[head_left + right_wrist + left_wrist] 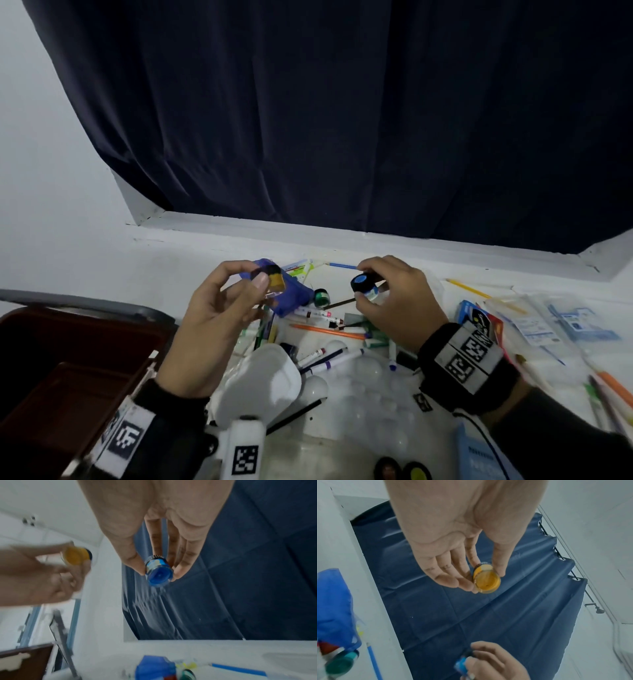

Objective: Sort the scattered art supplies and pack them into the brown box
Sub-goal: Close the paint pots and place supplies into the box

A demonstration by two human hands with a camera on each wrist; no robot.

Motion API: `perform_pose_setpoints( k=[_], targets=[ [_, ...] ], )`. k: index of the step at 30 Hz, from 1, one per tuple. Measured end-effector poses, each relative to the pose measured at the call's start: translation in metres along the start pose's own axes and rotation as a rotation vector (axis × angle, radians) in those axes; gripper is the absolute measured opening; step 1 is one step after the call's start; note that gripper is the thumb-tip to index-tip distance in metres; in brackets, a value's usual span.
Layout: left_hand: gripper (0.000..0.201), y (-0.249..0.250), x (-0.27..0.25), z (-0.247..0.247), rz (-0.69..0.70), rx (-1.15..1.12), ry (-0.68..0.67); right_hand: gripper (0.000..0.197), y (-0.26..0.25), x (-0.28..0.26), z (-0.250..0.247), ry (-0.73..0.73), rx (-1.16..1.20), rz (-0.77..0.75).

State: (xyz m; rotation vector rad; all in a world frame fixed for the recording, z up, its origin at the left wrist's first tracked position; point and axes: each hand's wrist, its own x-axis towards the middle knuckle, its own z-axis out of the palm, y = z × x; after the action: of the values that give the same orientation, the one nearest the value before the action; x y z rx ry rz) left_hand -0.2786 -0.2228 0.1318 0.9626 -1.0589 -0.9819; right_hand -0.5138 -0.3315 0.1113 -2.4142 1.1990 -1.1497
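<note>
brown box [61, 370] sits far left, open, beside the white table [394, 274]. next to it the left hand [212, 322] is raised above the clutter, thumb + fingertips pinching a small yellow paint jar [274, 279] w/ a dark cap; in the left wrist view the jar [486, 579] is pinched between thumb and fingers, its base toward the cam. behind it lies a blue pouch [291, 298], then a green paint jar [321, 296] on the table. mid-table: scattered markers [318, 313], an orange pencil [325, 330], a white palette [260, 383]. right hand [397, 301] is also lifted, fingers curled, pinching a blue paint jar [363, 286]; right wrist view shows it [158, 572] held by thumb + fingertips. far right: plastic packets [541, 325] and more pencils [613, 387].
</note>
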Motion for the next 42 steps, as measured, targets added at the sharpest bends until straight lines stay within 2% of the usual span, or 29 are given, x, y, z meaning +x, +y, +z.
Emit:
perform_pose_setpoints(
  k=[2,5,7,12,16,23,30,33,36,42],
  targets=[
    [0.041,-0.004,-0.017,0.006,0.002,-0.016,0.006,0.032,-0.022,-0.022,-0.017,0.080,0.053,0.007],
    [0.038,-0.015,-0.044,0.015,-0.048,-0.003,-0.047,0.031,-0.047,-0.062,-0.036,0.048,0.133,0.095],
    [0.042,-0.026,-0.060,0.017,-0.069,0.129,-0.125,0.029,-0.052,-0.090,-0.038,-0.029,0.189,0.119],
    [0.035,-0.066,-0.095,0.012,-0.033,0.677,-0.283,0.028,-0.045,-0.143,-0.019,-0.294,0.167,0.140],
    [0.040,-0.088,-0.115,0.012,-0.035,0.825,-0.332,0.027,-0.040,-0.163,-0.002,-0.440,0.103,0.169],
    [0.041,-0.107,-0.117,0.012,-0.051,0.973,-0.414,0.035,-0.038,-0.173,0.013,-0.606,-0.014,0.168],
    [0.042,-0.106,-0.117,0.017,-0.047,1.008,-0.471,0.035,-0.043,-0.172,0.013,-0.630,-0.041,0.171],
    [0.034,-0.105,-0.116,0.017,-0.057,1.018,-0.467,0.031,-0.041,-0.173,0.011,-0.626,-0.052,0.159],
    [0.021,-0.103,-0.113,0.018,-0.064,1.054,-0.491,0.030,-0.039,-0.171,0.009,-0.672,-0.105,0.134],
    [0.025,-0.097,-0.101,0.027,-0.150,1.227,-0.504,0.030,-0.044,-0.154,0.005,-0.770,-0.260,0.109]
  ],
)
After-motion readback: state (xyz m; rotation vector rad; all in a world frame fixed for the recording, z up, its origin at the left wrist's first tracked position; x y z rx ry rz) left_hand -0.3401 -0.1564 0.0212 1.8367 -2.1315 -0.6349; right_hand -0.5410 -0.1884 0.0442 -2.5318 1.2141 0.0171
